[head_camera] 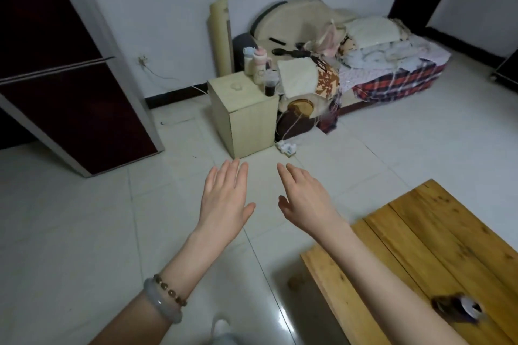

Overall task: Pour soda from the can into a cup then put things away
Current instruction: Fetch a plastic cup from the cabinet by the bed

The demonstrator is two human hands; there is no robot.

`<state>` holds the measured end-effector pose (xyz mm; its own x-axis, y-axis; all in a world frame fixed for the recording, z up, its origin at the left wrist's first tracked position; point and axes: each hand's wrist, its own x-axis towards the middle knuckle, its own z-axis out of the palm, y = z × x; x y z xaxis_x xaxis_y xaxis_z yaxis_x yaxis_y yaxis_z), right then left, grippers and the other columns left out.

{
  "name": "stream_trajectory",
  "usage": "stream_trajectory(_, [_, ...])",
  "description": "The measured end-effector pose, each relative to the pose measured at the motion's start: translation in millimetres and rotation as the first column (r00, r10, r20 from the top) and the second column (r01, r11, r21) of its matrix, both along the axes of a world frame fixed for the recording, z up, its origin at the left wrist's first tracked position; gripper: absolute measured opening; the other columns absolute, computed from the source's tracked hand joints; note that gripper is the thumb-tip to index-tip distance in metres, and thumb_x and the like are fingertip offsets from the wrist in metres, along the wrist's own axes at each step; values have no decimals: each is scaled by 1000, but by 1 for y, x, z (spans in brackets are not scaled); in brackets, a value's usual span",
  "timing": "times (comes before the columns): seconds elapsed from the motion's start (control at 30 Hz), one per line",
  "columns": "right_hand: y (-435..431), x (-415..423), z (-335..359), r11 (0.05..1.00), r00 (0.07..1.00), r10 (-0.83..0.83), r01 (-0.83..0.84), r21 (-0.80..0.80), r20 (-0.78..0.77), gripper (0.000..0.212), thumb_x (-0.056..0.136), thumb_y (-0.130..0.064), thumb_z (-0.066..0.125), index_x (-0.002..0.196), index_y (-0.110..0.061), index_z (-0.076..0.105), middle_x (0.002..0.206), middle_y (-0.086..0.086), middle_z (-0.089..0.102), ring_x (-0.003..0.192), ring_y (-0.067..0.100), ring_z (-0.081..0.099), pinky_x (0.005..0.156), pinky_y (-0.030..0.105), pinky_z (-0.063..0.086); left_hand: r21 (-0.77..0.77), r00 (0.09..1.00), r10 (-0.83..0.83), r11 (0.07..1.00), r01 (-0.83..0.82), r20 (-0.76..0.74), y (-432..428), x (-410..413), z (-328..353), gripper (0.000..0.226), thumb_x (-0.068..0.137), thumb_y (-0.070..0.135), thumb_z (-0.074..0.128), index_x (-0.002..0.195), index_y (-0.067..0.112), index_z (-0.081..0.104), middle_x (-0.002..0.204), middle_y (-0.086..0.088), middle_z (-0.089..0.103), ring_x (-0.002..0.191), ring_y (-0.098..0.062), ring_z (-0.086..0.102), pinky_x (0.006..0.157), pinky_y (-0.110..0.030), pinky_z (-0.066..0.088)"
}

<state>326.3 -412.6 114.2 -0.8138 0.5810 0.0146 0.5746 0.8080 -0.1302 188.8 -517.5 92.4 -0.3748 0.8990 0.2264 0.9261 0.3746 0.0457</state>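
The floor point(84, 218) is glossy white tile with thin dark seams, and it catches a bright glare near the bottom of the view. At the lower right stands a low table of honey-coloured wooden planks point(420, 232), knotted and stained. On it, close to the near edge and just beside the person's right forearm, sits the dark soda can with a silver top point(459, 309) (its label is too blurred to read).

The left hand point(224, 199) and the right hand point(305, 199) reach forward over the tiles, side by side but apart. Both have a released grip: fingers straight, palms down, holding nothing. The left wrist carries a brown beaded bracelet point(169, 290) and a pale grey bangle point(161, 304).

Across the room, a small pale wooden cabinet point(252, 120) stands against a cluttered sofa heaped with quilts and a red plaid cover point(392, 78). On the cabinet's top are two pastel-capped bottles point(259, 64) and a clear cup part-filled with dark liquid point(270, 85). A cream rolled mat point(220, 36) leans upright on the white wall point(154, 8) behind. A dark maroon door point(56, 78) fills the left side. A white power strip point(287, 147) lies on the floor by the cabinet's foot.
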Motion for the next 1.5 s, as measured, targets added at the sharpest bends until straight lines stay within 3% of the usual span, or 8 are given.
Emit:
stream_trajectory(0.37, [-12,-158,9,999,1000,29,-29,-30,-13,64,90,-23,49,146,-9,21,143,9,36,129,27,35,99,35,38,13,998,45,999,-46,38,-24,-152,3,86,65,38,80,135,4,45,139,-15,48,131,-30,43,110,-45,27])
stream_trajectory(0.57, [13,-230,4,997,998,66,-66,-35,-16,66,88,-22,51,146,-8,21,141,10,39,127,28,38,99,37,39,18,997,67,997,-68,46,-1,-220,-3,86,60,39,83,130,2,50,133,-16,54,125,-31,50,106,-46,33])
stream_trajectory(0.73, [51,-306,-3,995,995,93,-94,-43,-36,65,87,-22,54,144,-7,26,138,11,42,123,30,42,96,37,40,18,996,80,997,-81,31,33,-296,-7,82,75,40,73,140,5,37,145,-14,41,136,-29,35,113,-42,19])
stream_trajectory(0.97, [128,-412,-4,992,994,102,-105,-75,-44,63,87,-22,53,143,-8,26,140,11,40,126,29,39,100,37,39,12,993,118,993,-118,11,112,-413,5,82,72,39,76,138,5,42,141,-14,46,133,-29,40,112,-43,22])
stream_trajectory(1.13, [178,-471,0,992,994,108,-110,-66,-31,65,89,-24,51,145,-9,22,143,9,36,128,28,37,100,37,38,10,992,124,992,-124,4,159,-471,3,84,58,39,85,127,2,53,128,-16,58,120,-32,55,102,-48,38])
stream_trajectory(1.5, [262,-587,-15,996,999,40,-41,-85,-6,67,90,-25,49,147,-9,17,144,10,35,130,27,35,103,34,35,-45,999,40,998,-39,35,255,-591,-8,86,51,39,88,122,2,57,124,-17,60,115,-32,58,98,-49,42])
